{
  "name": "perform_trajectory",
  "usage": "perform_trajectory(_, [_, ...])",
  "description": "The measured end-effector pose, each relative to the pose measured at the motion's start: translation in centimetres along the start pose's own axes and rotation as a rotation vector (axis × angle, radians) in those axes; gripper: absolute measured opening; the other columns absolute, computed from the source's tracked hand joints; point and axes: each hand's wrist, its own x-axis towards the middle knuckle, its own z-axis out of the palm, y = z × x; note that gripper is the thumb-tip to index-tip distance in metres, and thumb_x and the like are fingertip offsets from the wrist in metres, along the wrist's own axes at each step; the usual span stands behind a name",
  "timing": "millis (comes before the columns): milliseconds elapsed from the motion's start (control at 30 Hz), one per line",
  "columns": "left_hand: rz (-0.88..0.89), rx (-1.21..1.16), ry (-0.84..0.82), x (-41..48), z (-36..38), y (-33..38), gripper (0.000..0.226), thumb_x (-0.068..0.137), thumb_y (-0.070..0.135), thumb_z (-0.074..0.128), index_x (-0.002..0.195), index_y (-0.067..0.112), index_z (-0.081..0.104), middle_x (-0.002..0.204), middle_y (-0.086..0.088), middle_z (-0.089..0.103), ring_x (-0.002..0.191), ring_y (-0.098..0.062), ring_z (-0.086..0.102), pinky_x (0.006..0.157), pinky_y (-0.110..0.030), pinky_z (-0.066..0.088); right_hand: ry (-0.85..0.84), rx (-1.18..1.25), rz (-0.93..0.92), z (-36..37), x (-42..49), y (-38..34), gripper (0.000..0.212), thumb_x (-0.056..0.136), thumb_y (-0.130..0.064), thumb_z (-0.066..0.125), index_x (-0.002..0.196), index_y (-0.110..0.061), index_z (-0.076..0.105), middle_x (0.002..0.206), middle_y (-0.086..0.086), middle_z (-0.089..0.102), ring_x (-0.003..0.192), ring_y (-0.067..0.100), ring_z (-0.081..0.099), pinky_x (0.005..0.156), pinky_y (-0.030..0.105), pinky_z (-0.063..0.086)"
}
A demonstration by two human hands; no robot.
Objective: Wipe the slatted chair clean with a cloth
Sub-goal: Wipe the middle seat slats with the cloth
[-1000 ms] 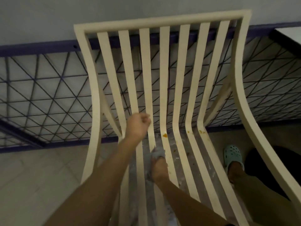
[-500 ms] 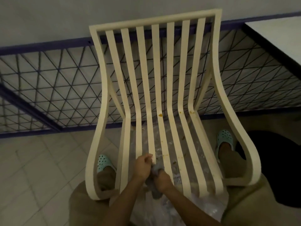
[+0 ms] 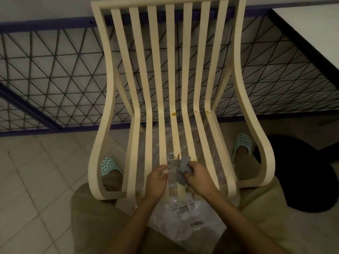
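- Two hands are set close together over the front of the seat, side by side but not touching.
- Right hand (image 3: 197, 176): clamped on a bunched grey cloth (image 3: 182, 169), which is pressed onto a middle slat near the seat's front end; the bunching is judged to give a firm pad for rubbing one narrow slat at a time.
- Left hand (image 3: 157, 180): curled over the neighbouring slat just left of the cloth; whether it grips the slat or only rests on it cannot be told. It is judged to steady the chair against the rubbing.
- Slatted chair (image 3: 108, 92): cream, upright, held between the person's knees with the back away from the viewer, so the seat lies within easy reach.
- Orange stains (image 3: 173, 113) are seen at the bend where seat meets back, with smaller specks on slats to the right, well apart from the cloth; these are judged not yet wiped.
- Clear plastic sheet (image 3: 185, 219): spread under the seat and over the lap, probably to catch what falls through the gaps.
- Pale green clogs (image 3: 108, 166) are planted on the tiled floor (image 3: 27, 180) either side of the chair; a dark wire fence (image 3: 55, 70) stands behind.
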Motion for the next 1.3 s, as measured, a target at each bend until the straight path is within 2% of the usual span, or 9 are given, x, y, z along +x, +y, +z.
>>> perform_trajectory(167, [-0.024,-0.067,0.007,1.0,-0.2,0.1,0.025,0.094,0.008,0.052,0.113,0.013,0.067,0.113,-0.005,0.068,0.107,-0.022,0.062,0.095,-0.036,0.050,0.013,-0.096,-0.184,3.1,0.0,0.4,0.052,0.088,-0.016,0.053,0.139,-0.008,0.046,0.140,0.010,0.044,0.125,0.022,0.045,0.109,0.030,0.038])
perform_trajectory(300, [-0.007,-0.118,0.042,1.4,-0.4,0.2,0.025,0.096,0.009,0.051,0.117,0.009,0.066,0.115,-0.004,0.065,0.106,-0.016,0.059,0.097,-0.032,0.048,-0.144,-0.186,-0.057,7.1,-1.5,1.4,0.071,0.100,-0.035,0.041,0.154,-0.013,0.000,0.162,0.009,-0.007,0.149,0.023,-0.007,0.122,0.034,0.002])
perform_trajectory(433, [0.084,-0.064,0.040,2.4,-0.5,0.1,0.022,0.096,0.009,0.052,0.112,0.012,0.067,0.110,-0.001,0.065,0.099,-0.011,0.059,0.087,-0.014,0.044,-0.003,0.023,0.103,7.8,-0.4,0.8,0.066,0.101,-0.035,0.043,0.154,-0.014,0.011,0.162,0.006,0.003,0.148,0.021,0.012,0.116,0.028,0.017])
perform_trajectory(667, [0.232,0.299,-0.024,5.7,-0.7,-1.0,0.032,0.097,0.013,0.049,0.128,0.012,0.058,0.133,-0.005,0.056,0.123,-0.021,0.050,0.104,-0.023,0.032,-0.021,-0.302,0.147,9.3,0.8,0.8,0.077,0.100,-0.033,0.042,0.153,-0.016,-0.011,0.160,0.013,-0.015,0.149,0.030,0.000,0.120,0.042,0.013])
perform_trajectory(800, [0.318,0.500,-0.031,8.2,-1.3,-1.4,0.041,0.099,0.020,0.046,0.139,0.011,0.047,0.146,-0.007,0.043,0.136,-0.023,0.036,0.115,-0.036,0.026,0.102,0.183,0.183,9.8,1.2,0.9,0.068,0.095,-0.048,0.040,0.152,-0.018,0.019,0.157,0.006,0.022,0.137,0.021,0.038,0.110,0.043,0.038])
perform_trajectory(900, [0.287,0.649,-0.036,9.4,-1.0,-2.2,0.052,0.101,0.034,0.030,0.150,0.017,0.027,0.156,-0.003,0.026,0.145,-0.020,0.019,0.120,-0.043,0.012,0.215,0.642,0.303,9.3,2.1,1.1,0.043,0.096,-0.045,0.046,0.132,-0.022,0.048,0.127,0.001,0.058,0.116,0.014,0.057,0.103,0.040,0.046])
perform_trajectory(1000, [0.278,0.759,-0.019,9.3,0.1,-2.6,0.059,0.098,0.044,0.007,0.153,0.023,0.008,0.160,0.001,0.012,0.148,-0.015,0.004,0.119,-0.043,-0.006,0.191,0.989,0.412,9.3,3.9,2.0,0.059,0.086,-0.061,0.050,0.133,-0.025,0.050,0.125,0.000,0.063,0.116,0.016,0.060,0.103,0.041,0.047])
perform_trajectory(1133, [0.271,0.826,0.000,9.6,0.6,-2.9,0.059,0.097,0.043,0.004,0.153,0.022,0.007,0.160,-0.002,0.016,0.148,-0.016,0.004,0.118,-0.047,-0.003,0.192,0.618,0.431,9.2,6.4,1.9,0.019,0.099,-0.045,0.041,0.106,-0.033,0.055,0.100,-0.008,0.065,0.094,0.010,0.065,0.082,0.023,0.050])
perform_trajectory(1300, [0.261,0.809,0.018,9.8,1.0,-3.0,0.056,0.100,0.041,0.016,0.152,0.021,0.016,0.156,-0.004,0.028,0.147,-0.019,0.016,0.117,-0.051,0.012,0.248,0.343,0.395,9.0,9.3,1.3,0.022,0.103,-0.030,0.039,0.088,-0.021,0.052,0.083,0.002,0.061,0.077,0.019,0.063,0.071,0.033,0.052])
